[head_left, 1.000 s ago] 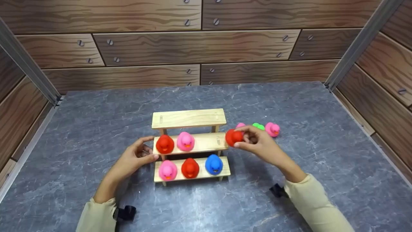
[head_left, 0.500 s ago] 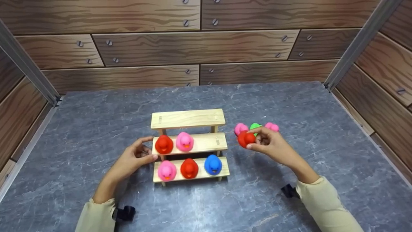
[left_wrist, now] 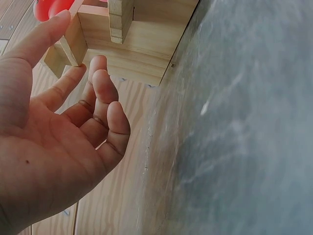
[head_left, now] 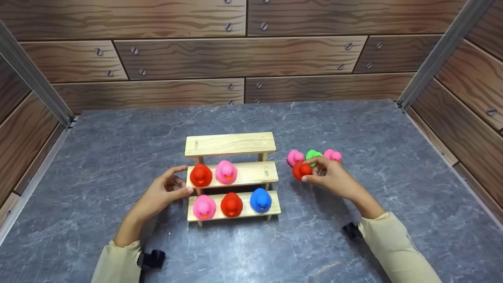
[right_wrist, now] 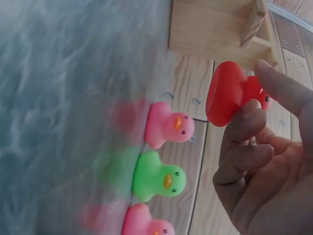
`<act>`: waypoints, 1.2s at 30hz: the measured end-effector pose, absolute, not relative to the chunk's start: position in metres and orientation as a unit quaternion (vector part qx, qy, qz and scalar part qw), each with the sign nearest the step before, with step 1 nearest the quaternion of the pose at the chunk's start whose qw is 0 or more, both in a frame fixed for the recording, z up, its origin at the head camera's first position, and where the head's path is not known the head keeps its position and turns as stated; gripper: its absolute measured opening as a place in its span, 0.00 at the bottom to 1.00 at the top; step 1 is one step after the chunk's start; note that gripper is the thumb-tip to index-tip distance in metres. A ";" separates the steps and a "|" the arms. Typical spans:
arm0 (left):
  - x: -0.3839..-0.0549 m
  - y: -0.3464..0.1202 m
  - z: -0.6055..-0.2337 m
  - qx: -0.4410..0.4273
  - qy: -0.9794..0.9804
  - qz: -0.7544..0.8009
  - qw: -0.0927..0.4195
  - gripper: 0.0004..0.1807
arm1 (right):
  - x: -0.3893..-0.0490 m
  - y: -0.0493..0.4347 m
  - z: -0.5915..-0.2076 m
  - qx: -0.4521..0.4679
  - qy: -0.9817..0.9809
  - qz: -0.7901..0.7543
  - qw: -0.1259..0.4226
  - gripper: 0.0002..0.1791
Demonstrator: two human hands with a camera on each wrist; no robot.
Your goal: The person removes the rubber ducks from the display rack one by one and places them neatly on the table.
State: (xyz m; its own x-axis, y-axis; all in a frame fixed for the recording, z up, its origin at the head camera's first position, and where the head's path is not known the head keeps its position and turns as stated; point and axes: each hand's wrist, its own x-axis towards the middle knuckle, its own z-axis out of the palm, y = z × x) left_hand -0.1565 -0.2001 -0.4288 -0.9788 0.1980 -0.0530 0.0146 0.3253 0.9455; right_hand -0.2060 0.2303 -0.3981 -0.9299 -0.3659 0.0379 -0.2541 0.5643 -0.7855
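Note:
A three-step wooden stand (head_left: 251, 173) stands mid-table. My left hand (head_left: 167, 188) grips the left end of its middle step, thumb at the front edge and index finger at the back; the other fingers curl loosely beside it in the left wrist view. Between thumb and fingertips, my right hand (head_left: 332, 177) holds a red rubber duck (right_wrist: 227, 93), raised off the table to the right of the stand. The middle step carries a red duck (head_left: 201, 175) and a pink duck (head_left: 226, 172). On the bottom step sit pink (head_left: 204, 207), red (head_left: 232, 204) and blue (head_left: 260, 200) ducks.
Behind my right hand, a pink duck (head_left: 294, 157), a green duck (right_wrist: 159, 177) and another pink duck (head_left: 333, 155) stand in a row on the grey marbled table (head_left: 118, 157). Wood-patterned walls (head_left: 188, 59) enclose the back and sides.
My right hand has carried the red duck rightward, from the right end of the middle step to just in front of the row of ducks. The left hand keeps its place on the stand.

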 end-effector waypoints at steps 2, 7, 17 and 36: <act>-0.157 -0.200 -0.429 0.065 0.811 0.576 0.079 0.34 | -0.208 0.231 -0.401 -0.174 0.886 -0.424 0.067 0.23; -0.156 -0.201 -0.427 0.062 0.814 0.572 0.080 0.34 | -0.213 0.232 -0.406 -0.170 0.896 -0.403 0.075 0.23; -0.156 -0.201 -0.426 0.064 0.812 0.576 0.077 0.35 | -0.221 0.233 -0.411 -0.170 0.898 -0.393 0.103 0.22; -0.156 -0.200 -0.426 0.066 0.812 0.574 0.078 0.36 | -0.224 0.234 -0.416 -0.144 0.890 -0.402 0.158 0.22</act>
